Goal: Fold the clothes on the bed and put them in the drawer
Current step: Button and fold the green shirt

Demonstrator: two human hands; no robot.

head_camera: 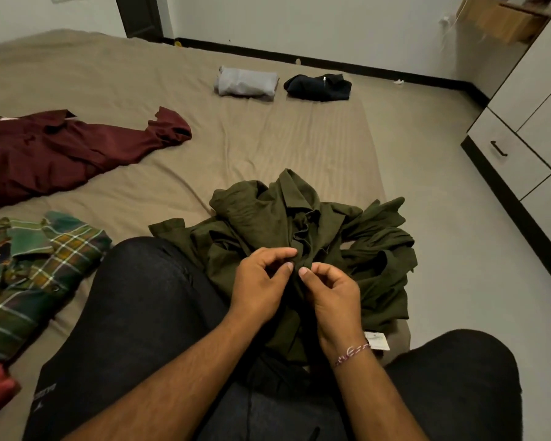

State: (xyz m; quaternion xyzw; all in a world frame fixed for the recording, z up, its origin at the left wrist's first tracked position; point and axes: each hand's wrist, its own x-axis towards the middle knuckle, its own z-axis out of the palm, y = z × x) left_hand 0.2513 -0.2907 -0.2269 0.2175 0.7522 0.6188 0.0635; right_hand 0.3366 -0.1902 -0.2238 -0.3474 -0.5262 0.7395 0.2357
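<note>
The person sits on the bed (268, 128) with both knees up in dark pants. The olive green shirt (299, 224) lies in a bunched heap between the knees, by the bed's near right corner. The left hand (261, 281) and the right hand (331, 294) sit close together on the green shirt. Each one pinches the cloth at the shirt's front with thumb and first finger, other fingers curled. Left of the green shirt lies a green plaid shirt (35, 272). Past that, a dark red shirt (67, 151) is spread out. Far beyond the green shirt sit a folded grey piece (245, 82) and a folded dark blue piece (318, 87), side by side.
</note>
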